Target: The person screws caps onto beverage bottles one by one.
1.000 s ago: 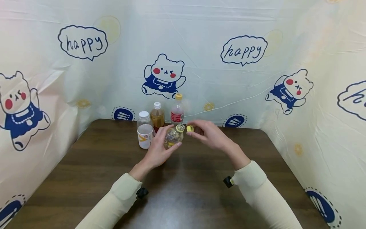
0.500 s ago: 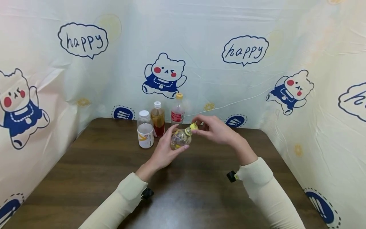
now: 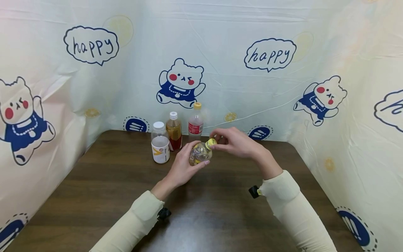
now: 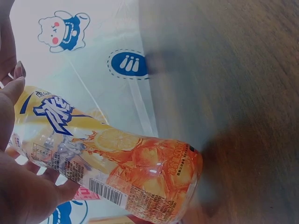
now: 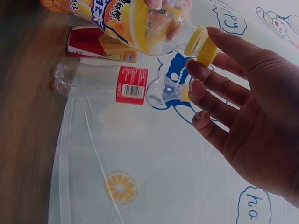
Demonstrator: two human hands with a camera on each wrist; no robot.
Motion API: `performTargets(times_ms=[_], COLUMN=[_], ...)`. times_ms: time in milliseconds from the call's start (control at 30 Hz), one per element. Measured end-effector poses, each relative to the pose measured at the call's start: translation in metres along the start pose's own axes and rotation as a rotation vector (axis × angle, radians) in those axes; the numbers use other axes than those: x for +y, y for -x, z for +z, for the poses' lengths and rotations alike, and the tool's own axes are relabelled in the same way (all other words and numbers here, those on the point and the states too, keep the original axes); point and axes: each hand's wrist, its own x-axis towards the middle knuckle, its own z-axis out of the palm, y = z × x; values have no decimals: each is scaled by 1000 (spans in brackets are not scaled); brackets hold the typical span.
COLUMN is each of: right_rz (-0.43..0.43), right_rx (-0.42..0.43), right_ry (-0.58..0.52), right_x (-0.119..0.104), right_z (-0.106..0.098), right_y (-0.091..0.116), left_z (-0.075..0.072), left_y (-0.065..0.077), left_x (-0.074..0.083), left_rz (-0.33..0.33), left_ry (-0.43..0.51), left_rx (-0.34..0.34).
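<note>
My left hand [image 3: 182,167] grips a clear plastic drink bottle [image 3: 200,153] round its upper body, with the neck tilted up to the right. In the left wrist view the bottle's label [image 4: 149,161] shows orange and yellow with lemon slices and ice cubes, and its base is close over the table. My right hand [image 3: 237,142] pinches a yellow bottle cap [image 5: 208,50] at the bottle's mouth. Thumb and forefinger hold the cap's sides, while the other fingers are loosely bent, as the right wrist view shows. The cap lines up with the yellow ring on the neck.
Left of the hands stand a white-capped bottle with a white label [image 3: 160,148] and an amber-brown drink bottle [image 3: 174,131]. Behind the held bottle is a clear bottle with a red label [image 3: 195,126] and yellow cap. A printed curtain surrounds the dark wooden table [image 3: 201,217].
The left hand has moved the bottle to the right, and the right hand has brought the cap from beside the neck onto the bottle's mouth. The other bottles stand where they were.
</note>
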Motion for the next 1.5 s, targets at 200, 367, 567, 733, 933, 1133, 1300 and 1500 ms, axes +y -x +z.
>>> performTargets(times_ms=[200, 367, 567, 733, 933, 1133, 1300, 1500], right_rz=[-19, -24, 44, 107, 123, 39, -31, 28], right_rx=[-12, -5, 50, 94, 83, -93, -139, -87], right_ry=[13, 35, 166, 319, 267, 94, 50, 144], right_x=[-3, -3, -5, -8, -9, -7, -6, -10], right_z=[-3, -2, 2, 4, -6, -15, -13, -6], right_y=[-2, -3, -7, -10, -7, -4, -5, -11], left_z=[0, 0, 1, 2, 2, 1, 0, -1], left_y=[-1, -1, 0, 0, -1, -1, -2, 0], left_x=[-1, -2, -3, -3, -3, -3, -3, -3], left_rz=[-8, -14, -13, -14, -8, -19, -19, -23], left_ry=[7, 25, 50, 51, 44, 45, 52, 54], left_rx=[1, -3, -13, -7, -12, -20, -24, -25])
